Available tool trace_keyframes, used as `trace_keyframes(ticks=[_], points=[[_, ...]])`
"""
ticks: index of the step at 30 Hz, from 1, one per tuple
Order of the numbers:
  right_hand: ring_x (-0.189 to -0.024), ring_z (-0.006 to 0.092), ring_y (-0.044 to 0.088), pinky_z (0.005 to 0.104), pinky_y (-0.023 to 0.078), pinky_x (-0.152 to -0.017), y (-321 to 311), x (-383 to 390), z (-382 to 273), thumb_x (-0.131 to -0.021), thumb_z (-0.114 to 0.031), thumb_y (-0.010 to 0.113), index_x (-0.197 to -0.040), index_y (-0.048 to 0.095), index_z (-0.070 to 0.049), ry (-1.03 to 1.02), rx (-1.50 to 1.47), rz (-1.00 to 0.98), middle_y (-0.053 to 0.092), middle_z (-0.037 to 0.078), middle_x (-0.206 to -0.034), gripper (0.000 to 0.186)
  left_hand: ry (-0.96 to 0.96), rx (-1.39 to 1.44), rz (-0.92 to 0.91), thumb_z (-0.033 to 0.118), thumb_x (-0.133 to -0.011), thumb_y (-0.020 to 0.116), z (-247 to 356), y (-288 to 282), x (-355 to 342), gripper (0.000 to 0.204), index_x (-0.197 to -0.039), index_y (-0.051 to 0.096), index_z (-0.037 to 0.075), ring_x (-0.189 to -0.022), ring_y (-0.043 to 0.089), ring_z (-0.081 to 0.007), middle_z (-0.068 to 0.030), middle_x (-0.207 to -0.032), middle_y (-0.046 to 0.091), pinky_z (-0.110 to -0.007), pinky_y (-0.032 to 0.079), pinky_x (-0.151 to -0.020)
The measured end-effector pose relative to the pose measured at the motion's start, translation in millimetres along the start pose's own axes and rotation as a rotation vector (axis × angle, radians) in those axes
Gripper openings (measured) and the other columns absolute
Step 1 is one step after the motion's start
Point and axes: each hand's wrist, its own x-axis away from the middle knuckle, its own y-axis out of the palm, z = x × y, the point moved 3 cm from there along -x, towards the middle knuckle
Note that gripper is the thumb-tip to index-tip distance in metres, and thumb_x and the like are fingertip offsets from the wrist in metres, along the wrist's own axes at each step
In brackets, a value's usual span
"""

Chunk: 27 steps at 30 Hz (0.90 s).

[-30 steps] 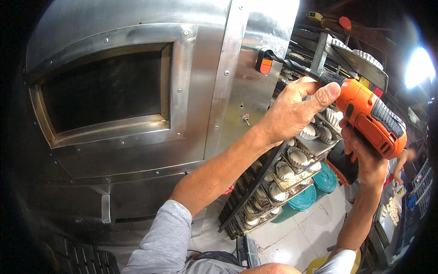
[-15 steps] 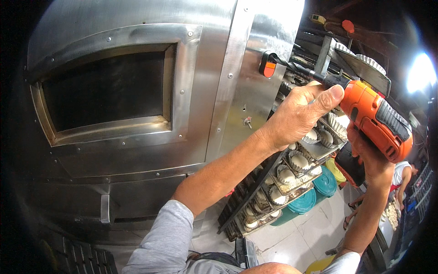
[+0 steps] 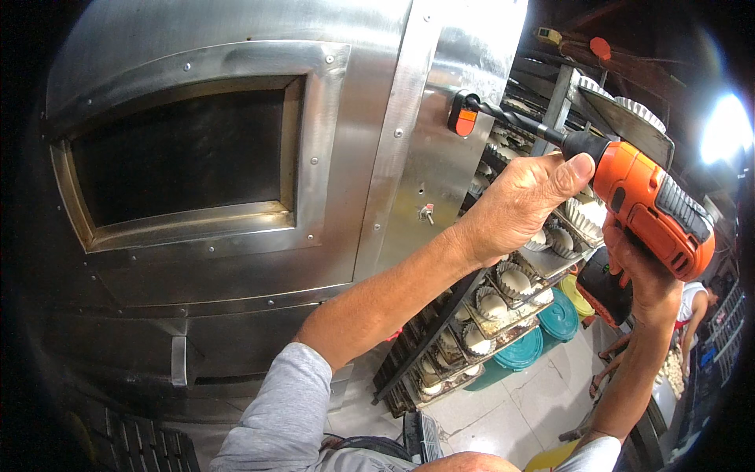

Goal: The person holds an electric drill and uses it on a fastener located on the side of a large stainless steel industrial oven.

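Observation:
My right hand [image 3: 643, 263] grips the handle of an orange and black cordless drill [image 3: 645, 193], fingers wrapped around it. At the front of the drill my left hand [image 3: 527, 193] closes around the black chuck [image 3: 583, 146], thumb lying along its side. A long dark drill bit [image 3: 515, 118] runs left from the chuck. Its tip meets the upper black part of an orange and black switch [image 3: 465, 119] on the steel panel; whether it goes into it I cannot tell. Below sits a small toggle switch [image 3: 426, 212].
A large riveted steel oven [image 3: 346, 157] with a dark window [image 3: 181, 157] fills the left. Behind my hands stands a rack of trays with dough in paper cups [image 3: 491, 305]. Teal lidded bins [image 3: 521, 350] stand on the tiled floor. Another person [image 3: 694, 307] is at the far right.
The drill and both hands have shifted slightly right and down. The bit, smeared before, now shows its spiral clearly. The tip stays at the switch.

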Motion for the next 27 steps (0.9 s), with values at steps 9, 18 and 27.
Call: trace_keyframes(ticks=[9,18,27], points=[[-0.062,0.0089,0.056,0.0239,0.044,-0.055,1.4,-1.4,1.5,-0.082,-0.010,0.074,-0.101,0.067,-0.001,0.004,-0.018,0.018,0.066,0.003,-0.079,0.023,-0.019,0.006,0.007,0.051,-0.101,0.052,2.1,-2.4,0.4,0.052,-0.102,0.066,0.001,-0.078,0.057,-0.0022,0.0010,-0.089,0.065,-0.019,0.049,-0.067],[-0.061,0.0078,0.056,0.0230,0.043,-0.054,1.5,-2.6,-2.8,-0.081,-0.013,0.076,-0.100,0.068,-0.002,0.041,0.009,0.026,0.066,0.002,-0.078,0.023,0.006,-0.054,-0.041,0.055,-0.100,0.047,-1.0,-8.9,-2.9,0.061,-0.121,0.064,0.000,-0.087,0.058,-0.0015,-0.0008,-0.102,0.066,-0.019,0.051,-0.075],[-0.059,0.0075,0.057,0.0230,0.042,-0.052,0.5,-1.8,-1.5,-0.080,-0.017,0.078,-0.098,0.071,-0.004,0.081,0.051,0.043,0.067,0.001,-0.076,0.024,0.061,-0.088,0.020,0.054,-0.101,0.049,2.1,-4.2,-1.7,0.060,-0.121,0.064,0.000,-0.081,0.051,-0.0001,0.0025,-0.099,0.064,-0.017,0.047,-0.073]])
